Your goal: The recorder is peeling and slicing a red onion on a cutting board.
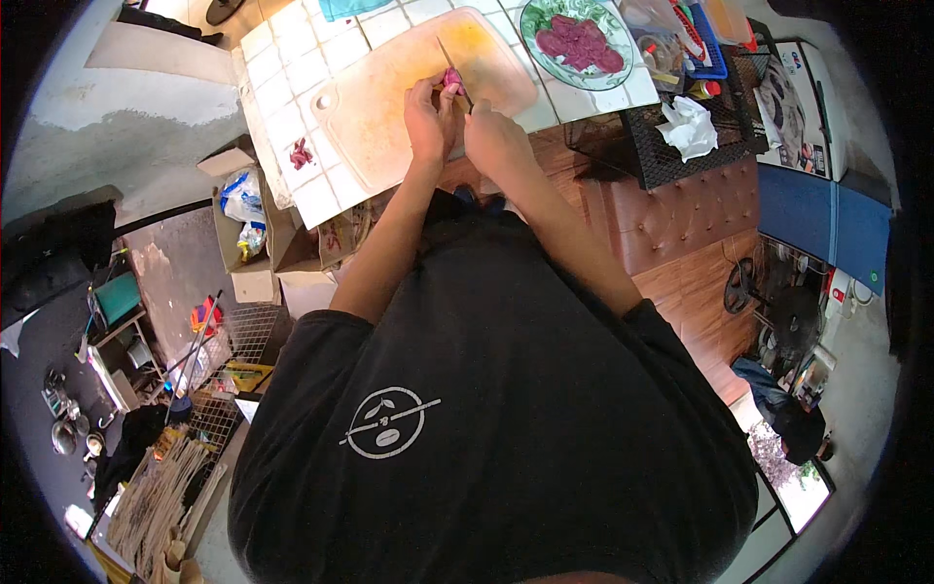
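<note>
Over a pale plastic cutting board [379, 95] with yellow stains, my left hand [430, 117] holds a small peeled red onion or shallot [453, 80]. My right hand [490, 131] grips a knife, its narrow blade [446, 55] pointing away from me and lying against the onion. How far the blade has cut in, I cannot tell. Dark red peelings [300, 154] lie on the white tiles to the left of the board. At the right, a glass plate [620, 79] bears dark red meat slices [580, 44] on chopped greens.
The white tiled table [277, 73] ends close in front of me. Right of it, a black mesh rack [657, 157] carries crumpled white paper [689, 129], near a blue basket [719, 44]. Cardboard boxes [281, 241] stand below left. A person [795, 431] is far off at the lower right.
</note>
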The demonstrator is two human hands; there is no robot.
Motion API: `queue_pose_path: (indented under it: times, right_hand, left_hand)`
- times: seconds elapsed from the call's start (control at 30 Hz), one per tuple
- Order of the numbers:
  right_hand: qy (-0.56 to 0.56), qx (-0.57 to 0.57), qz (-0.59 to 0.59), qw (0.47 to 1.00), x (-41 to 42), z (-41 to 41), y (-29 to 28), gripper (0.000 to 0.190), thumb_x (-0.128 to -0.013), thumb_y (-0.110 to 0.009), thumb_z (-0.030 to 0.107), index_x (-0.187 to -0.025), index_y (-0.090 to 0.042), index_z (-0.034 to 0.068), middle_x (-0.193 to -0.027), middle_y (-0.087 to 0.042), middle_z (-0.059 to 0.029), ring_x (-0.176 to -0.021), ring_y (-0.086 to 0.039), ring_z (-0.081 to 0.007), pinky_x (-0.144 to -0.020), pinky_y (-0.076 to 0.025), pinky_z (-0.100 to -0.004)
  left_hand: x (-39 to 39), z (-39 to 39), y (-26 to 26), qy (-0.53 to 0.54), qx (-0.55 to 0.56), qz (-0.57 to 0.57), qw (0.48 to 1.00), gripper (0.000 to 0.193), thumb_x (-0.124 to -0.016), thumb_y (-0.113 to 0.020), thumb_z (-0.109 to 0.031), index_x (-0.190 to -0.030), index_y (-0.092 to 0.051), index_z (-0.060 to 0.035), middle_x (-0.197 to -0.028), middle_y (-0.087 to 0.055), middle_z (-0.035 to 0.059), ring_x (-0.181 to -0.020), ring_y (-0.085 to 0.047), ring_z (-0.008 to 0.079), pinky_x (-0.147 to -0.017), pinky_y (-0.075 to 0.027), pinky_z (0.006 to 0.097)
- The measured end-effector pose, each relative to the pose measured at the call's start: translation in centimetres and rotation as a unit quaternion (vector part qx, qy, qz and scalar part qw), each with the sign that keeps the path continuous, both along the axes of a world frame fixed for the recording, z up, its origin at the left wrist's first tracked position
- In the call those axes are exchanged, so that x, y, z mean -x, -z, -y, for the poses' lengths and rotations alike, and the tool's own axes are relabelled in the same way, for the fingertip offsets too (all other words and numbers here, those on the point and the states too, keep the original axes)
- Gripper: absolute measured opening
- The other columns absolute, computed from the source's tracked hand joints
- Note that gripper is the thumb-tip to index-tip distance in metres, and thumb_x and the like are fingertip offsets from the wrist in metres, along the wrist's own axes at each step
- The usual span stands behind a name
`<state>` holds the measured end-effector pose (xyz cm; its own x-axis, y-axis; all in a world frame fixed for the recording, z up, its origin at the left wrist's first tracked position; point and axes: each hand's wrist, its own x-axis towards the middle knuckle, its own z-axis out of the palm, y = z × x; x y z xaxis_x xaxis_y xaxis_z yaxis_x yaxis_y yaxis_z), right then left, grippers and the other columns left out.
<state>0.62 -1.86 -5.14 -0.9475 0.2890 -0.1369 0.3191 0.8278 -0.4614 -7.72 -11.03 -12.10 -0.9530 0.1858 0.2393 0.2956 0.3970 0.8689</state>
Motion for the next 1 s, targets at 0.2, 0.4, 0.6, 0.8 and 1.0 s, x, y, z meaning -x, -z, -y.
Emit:
queue_pose_path:
  times: [0.2,0.4,0.6,0.8,1.0]
  right_hand:
    - [0.003,0.021,0.049,0.999,-0.1,0.0,-0.4,0.033,-0.107,-0.047,0.026,-0.106,-0.055,-0.006,-0.087,-0.071,-0.0295,-0.086,-0.071,-0.0460,-0.077,-0.056,-0.0547]
    - [0.013,0.020,0.054,0.998,-0.4,-0.3,-1.2,0.031,-0.106,-0.049,0.024,-0.104,-0.055,-0.007,-0.089,-0.072,-0.0287,-0.088,-0.072,-0.0451,-0.079,-0.057,-0.0525]
    - [0.021,0.052,0.068,0.996,0.2,-0.9,-0.6,0.035,-0.106,-0.049,0.027,-0.106,-0.056,-0.007,-0.094,-0.071,-0.0299,-0.091,-0.072,-0.0471,-0.083,-0.057,-0.0543]
    - [0.013,0.040,0.086,0.995,0.4,-1.0,-1.3,0.035,-0.106,-0.048,0.027,-0.107,-0.056,-0.007,-0.096,-0.071,-0.0302,-0.093,-0.072,-0.0462,-0.083,-0.057,-0.0533]
    - [0.013,0.036,0.073,0.997,0.4,-1.1,-1.5,0.034,-0.106,-0.048,0.026,-0.106,-0.057,-0.007,-0.095,-0.072,-0.0303,-0.093,-0.072,-0.0458,-0.083,-0.057,-0.0529]
  left_hand:
    - [-0.5,-0.2,0.1,-0.009,-0.031,0.025,0.999,0.026,-0.094,-0.073,-0.020,-0.114,-0.071,-0.0027,-0.100,-0.070,0.0140,-0.096,-0.061,0.0320,-0.087,-0.050,0.0404]
    - [-0.1,-0.2,0.7,0.022,-0.005,0.012,1.000,0.030,-0.093,-0.074,-0.017,-0.118,-0.070,-0.0031,-0.103,-0.070,0.0133,-0.098,-0.060,0.0323,-0.089,-0.050,0.0409]
    - [-0.4,0.4,0.4,0.084,0.001,-0.049,0.995,0.043,-0.092,-0.071,-0.011,-0.134,-0.063,-0.0037,-0.110,-0.068,0.0144,-0.099,-0.059,0.0343,-0.092,-0.049,0.0427]
    - [-0.2,0.5,0.8,0.094,0.028,-0.078,0.992,0.046,-0.088,-0.064,-0.004,-0.134,-0.062,-0.0031,-0.110,-0.067,0.0157,-0.100,-0.059,0.0355,-0.091,-0.049,0.0434]
    - [0.0,-0.1,1.1,0.071,0.046,-0.066,0.994,0.050,-0.083,-0.063,0.001,-0.133,-0.063,-0.0043,-0.106,-0.066,0.0145,-0.097,-0.059,0.0350,-0.090,-0.049,0.0439]
